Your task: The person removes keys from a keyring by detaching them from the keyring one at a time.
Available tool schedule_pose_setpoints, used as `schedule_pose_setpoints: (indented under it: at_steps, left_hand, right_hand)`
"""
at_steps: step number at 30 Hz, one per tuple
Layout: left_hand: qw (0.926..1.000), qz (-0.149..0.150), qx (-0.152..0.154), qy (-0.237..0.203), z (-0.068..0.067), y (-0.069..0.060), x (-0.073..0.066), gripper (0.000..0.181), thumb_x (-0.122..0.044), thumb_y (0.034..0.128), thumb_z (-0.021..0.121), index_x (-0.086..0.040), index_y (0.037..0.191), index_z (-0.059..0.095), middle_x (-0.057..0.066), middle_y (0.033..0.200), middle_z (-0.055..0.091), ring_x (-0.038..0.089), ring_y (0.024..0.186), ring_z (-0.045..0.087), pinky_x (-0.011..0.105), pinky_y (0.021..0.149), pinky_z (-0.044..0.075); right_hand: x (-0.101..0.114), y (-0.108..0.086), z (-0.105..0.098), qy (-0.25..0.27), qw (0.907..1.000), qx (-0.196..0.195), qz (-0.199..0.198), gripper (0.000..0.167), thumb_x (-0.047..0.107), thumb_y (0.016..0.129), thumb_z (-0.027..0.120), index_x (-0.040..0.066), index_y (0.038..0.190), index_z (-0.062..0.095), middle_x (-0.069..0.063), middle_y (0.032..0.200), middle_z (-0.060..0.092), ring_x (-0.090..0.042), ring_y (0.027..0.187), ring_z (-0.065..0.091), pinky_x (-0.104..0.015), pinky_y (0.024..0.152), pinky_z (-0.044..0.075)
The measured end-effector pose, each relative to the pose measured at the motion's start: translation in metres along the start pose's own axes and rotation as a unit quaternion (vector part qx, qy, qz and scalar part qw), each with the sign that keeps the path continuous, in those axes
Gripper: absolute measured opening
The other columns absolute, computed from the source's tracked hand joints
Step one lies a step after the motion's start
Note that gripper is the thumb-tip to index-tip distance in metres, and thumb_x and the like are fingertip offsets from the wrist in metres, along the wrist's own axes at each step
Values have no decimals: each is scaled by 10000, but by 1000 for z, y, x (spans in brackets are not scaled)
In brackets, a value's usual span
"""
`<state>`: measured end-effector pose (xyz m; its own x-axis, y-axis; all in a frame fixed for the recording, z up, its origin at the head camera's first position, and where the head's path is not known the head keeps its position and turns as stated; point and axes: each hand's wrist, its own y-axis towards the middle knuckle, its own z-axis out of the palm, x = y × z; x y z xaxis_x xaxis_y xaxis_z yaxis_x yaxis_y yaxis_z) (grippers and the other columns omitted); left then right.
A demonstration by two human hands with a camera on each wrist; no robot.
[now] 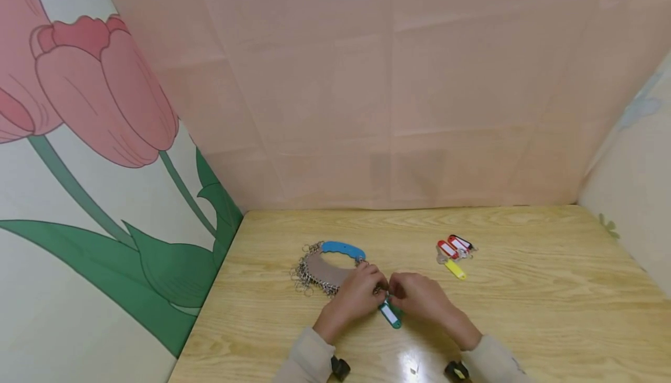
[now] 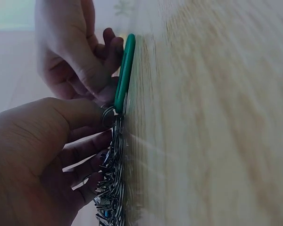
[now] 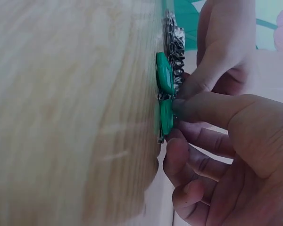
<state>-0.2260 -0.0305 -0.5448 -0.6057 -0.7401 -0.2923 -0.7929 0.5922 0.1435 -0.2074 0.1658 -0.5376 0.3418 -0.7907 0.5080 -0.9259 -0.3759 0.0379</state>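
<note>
On the table lies a key holder, a crescent-shaped grey-brown plate (image 1: 321, 270) with a blue grip (image 1: 343, 248) and small metal rings (image 1: 303, 278) crowding its outer edge. My left hand (image 1: 358, 294) is over its right end; in the left wrist view thumb and finger pinch a metal ring (image 2: 108, 115). My right hand (image 1: 423, 297) meets it from the right. There it pinches a green key tag (image 3: 166, 117), partly covered by the fingers. A second green key tag with a white label (image 1: 390, 314) lies below the fingertips. The exact join between tag and ring is hidden.
Further back on the right are two red key tags (image 1: 448, 249) and a yellow key tag (image 1: 455, 269), with keys beside them. A pink sheet hangs behind the table (image 1: 545, 266); a wall with painted tulips (image 1: 105, 86) stands at the left.
</note>
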Motion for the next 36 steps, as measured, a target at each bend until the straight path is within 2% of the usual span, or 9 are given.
schedule_pose_setpoints:
  at_steps: [7,17,25,31,36]
  left_hand:
    - [9999,72,-72,6,0,0,0,119,-257,972,775,-187,1066,797,-83,1043,692,75,959,510,186,850,453]
    - [10000,62,-18,40,0,0,-1,191,-307,934,808,-205,1096,799,-90,1069,696,73,990,526,195,875,456]
    - [10000,14,40,-5,1,1,1,198,-274,941,785,-198,1124,789,-85,1064,692,74,986,527,195,878,459]
    - [9998,113,-130,-31,1,1,2,139,-257,993,745,-197,1108,796,-85,1051,718,73,963,539,180,850,452]
    - [9994,117,-239,-240,1,2,3,129,-238,1006,731,-191,1100,806,-76,1056,755,74,955,554,177,850,464]
  right_hand:
    - [5,0,0,-68,9999,-81,-89,168,174,909,817,239,837,680,139,739,597,-26,654,493,-222,579,420]
    - [7,1,-1,-151,9993,-234,234,183,151,871,828,234,816,675,122,731,575,-63,663,500,-249,571,411]
    - [6,3,-5,-65,9989,-425,167,157,111,861,802,216,832,689,118,751,580,-55,665,503,-235,568,419]
    - [5,4,-6,-99,9985,-532,101,167,81,863,786,213,844,685,118,755,575,-50,657,499,-232,560,405]
    - [4,4,-5,-115,9982,-596,31,171,72,861,785,212,852,687,124,757,574,-44,660,499,-234,563,404]
